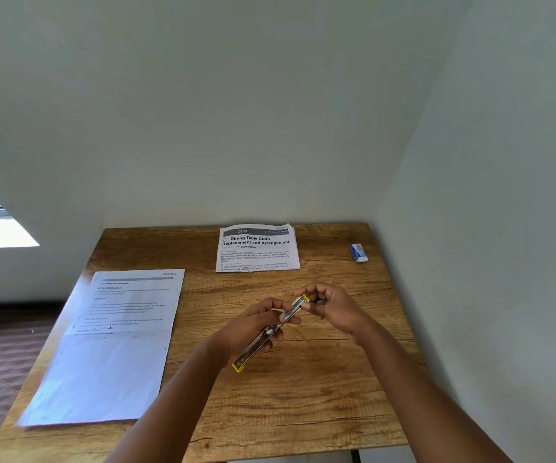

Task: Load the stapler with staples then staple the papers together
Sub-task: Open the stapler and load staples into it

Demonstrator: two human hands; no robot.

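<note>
A slim metal stapler with yellow ends (pixel 271 332) is held above the middle of the wooden table (pixel 320 396), opened out long and slanting from lower left to upper right. My left hand (pixel 253 327) grips its middle from the left. My right hand (pixel 331 307) pinches its upper yellow tip with the fingertips; whether it also holds staples is too small to tell. A full printed sheet (pixel 112 342) lies flat at the table's left. A folded printed paper (pixel 257 248) rests at the back centre.
A small blue and white box (pixel 358 252) sits at the back right of the table. White walls close the table in at the back and on the right. The floor shows past the left edge.
</note>
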